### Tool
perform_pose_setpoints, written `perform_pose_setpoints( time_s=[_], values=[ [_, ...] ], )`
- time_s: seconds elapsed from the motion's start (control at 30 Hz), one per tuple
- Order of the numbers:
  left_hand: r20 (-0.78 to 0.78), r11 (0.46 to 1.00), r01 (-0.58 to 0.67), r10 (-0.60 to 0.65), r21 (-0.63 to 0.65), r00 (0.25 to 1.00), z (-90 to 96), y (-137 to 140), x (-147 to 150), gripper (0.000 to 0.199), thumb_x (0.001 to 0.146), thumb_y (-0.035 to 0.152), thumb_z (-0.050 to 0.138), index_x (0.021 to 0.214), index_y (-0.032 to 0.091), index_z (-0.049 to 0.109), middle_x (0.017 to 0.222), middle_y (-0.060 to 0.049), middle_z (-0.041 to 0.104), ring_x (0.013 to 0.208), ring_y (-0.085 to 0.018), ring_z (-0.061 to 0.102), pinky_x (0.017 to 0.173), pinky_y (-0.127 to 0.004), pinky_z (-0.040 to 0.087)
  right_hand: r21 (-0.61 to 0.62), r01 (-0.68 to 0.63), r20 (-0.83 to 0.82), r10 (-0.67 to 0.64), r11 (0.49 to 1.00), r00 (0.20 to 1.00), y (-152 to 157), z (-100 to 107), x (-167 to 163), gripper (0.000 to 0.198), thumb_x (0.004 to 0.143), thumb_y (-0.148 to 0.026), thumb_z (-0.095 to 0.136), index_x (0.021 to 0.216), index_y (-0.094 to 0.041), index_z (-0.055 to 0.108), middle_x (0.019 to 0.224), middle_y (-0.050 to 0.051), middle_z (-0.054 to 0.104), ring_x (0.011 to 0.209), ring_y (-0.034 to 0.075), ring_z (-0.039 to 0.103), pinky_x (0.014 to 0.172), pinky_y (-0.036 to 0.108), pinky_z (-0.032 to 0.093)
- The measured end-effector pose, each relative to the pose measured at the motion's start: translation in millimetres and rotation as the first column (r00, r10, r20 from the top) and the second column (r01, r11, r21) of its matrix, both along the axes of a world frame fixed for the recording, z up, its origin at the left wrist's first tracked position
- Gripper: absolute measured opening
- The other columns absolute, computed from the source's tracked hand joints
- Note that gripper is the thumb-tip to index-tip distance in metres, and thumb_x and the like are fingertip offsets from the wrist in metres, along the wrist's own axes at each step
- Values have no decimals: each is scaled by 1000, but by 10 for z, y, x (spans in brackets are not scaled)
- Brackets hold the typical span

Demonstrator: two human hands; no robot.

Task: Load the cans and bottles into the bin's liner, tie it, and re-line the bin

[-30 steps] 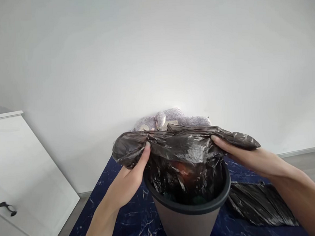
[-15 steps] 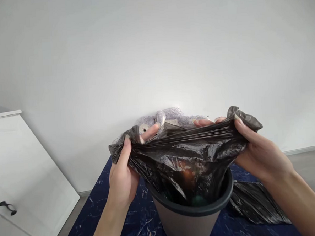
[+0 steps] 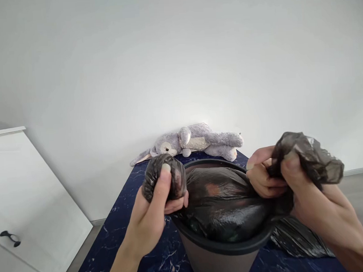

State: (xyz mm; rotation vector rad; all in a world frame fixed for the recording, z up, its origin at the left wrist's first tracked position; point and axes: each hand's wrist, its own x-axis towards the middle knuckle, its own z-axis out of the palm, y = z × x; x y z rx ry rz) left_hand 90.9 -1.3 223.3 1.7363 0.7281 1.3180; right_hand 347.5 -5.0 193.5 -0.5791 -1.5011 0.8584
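Note:
A black, partly see-through garbage bag sits inside a grey trash can with a dark rim. Its film lies stretched across the can's mouth, and a reddish shape shows faintly through. My left hand is closed around one bunched side of the bag, left of the rim, thumb on top. To the right of the rim, my right hand grips the other side, with crumpled film sticking out past the thumb. What exactly is in the bag I cannot make out.
The can stands on a dark blue marbled table. Against the wall behind lies a grey plush rabbit. Another black plastic bag lies flat right of the can. A white cabinet stands at the left.
My hands have moved apart and gathered the bag's edge into two bunches. The raised, spread opening has come down over the can, and the plush rabbit is now uncovered.

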Motion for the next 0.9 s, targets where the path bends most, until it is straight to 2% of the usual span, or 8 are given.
perform_pose_setpoints(
  time_s=[0.07, 0.17, 0.3, 0.4, 0.53, 0.7, 0.8, 0.9],
  values=[
    [-71, 993, -119, 119, 8, 990, -22, -53, 25, 53, 106, 61, 52, 67, 25, 50, 61, 0, 46, 61, -19, 54, 62, -33, 55, 99, 185, 121, -196, 978, 973, -64, 4, -31, 30, 111, -53, 49, 113, -32, 69, 75, 1, 50, 62, 18, 45, 55, 31, 43],
    [-241, 985, -145, 162, 89, 957, -37, -102, 49, 45, 106, 50, 57, 68, 26, 52, 64, -1, 53, 61, -20, 54, 56, -31, 49, 240, 252, 318, -321, 938, 892, -138, 56, -78, 18, 109, -45, 57, 118, -32, 65, 91, 4, 63, 78, 22, 59, 68, 34, 51],
    [-392, 970, -67, 157, 233, 906, -16, -104, 47, 43, 107, 31, 54, 66, 25, 43, 61, 1, 49, 57, -16, 47, 62, -30, 43, 278, 177, 428, -287, 944, 857, -156, 101, -88, 26, 111, -41, 49, 94, -28, 63, 86, 5, 63, 75, 21, 59, 68, 34, 51],
    [-437, 955, -37, 168, 293, 883, 9, -85, 41, 41, 110, 30, 47, 69, 24, 42, 64, 1, 52, 58, -16, 47, 61, -30, 40, 219, 153, 408, -233, 963, 883, -153, 81, -53, 37, 114, -42, 40, 84, -26, 55, 77, 2, 56, 65, 18, 50, 61, 30, 46],
    [-478, 931, -43, 225, 362, 849, 25, -69, 33, 44, 113, 33, 39, 70, 24, 39, 67, 0, 54, 57, -15, 46, 59, -29, 39, 280, 42, 415, -160, 959, 895, -157, 40, -15, 36, 115, -44, 37, 86, -27, 51, 72, 0, 49, 60, 17, 43, 55, 31, 37],
    [-525, 907, -44, 281, 418, 803, 51, -72, 31, 41, 113, 29, 38, 72, 24, 41, 71, 1, 58, 64, -15, 54, 63, -27, 45, 496, -127, 509, -170, 859, 844, -129, 38, -11, 34, 117, -37, 21, 108, -30, 53, 72, -3, 47, 56, 16, 39, 53, 31, 32],
    [-551, 888, -26, 307, 459, 776, 80, -78, 34, 39, 113, 29, 37, 75, 23, 44, 75, 1, 61, 69, -15, 57, 68, -27, 47, 501, -148, 569, -196, 852, 798, -140, 87, -21, 24, 113, -26, 30, 116, -31, 54, 76, -2, 52, 58, 17, 47, 54, 30, 36],
    [-607, 908, -10, 288, 419, 741, 101, -96, 32, 42, 115, 34, 33, 79, 24, 51, 79, 0, 63, 75, -16, 60, 74, -30, 51, 489, -119, 624, -252, 864, 740, -187, 155, -50, 24, 104, -14, 41, 116, -30, 54, 87, 1, 64, 67, 18, 59, 59, 30, 47]
  ],
)
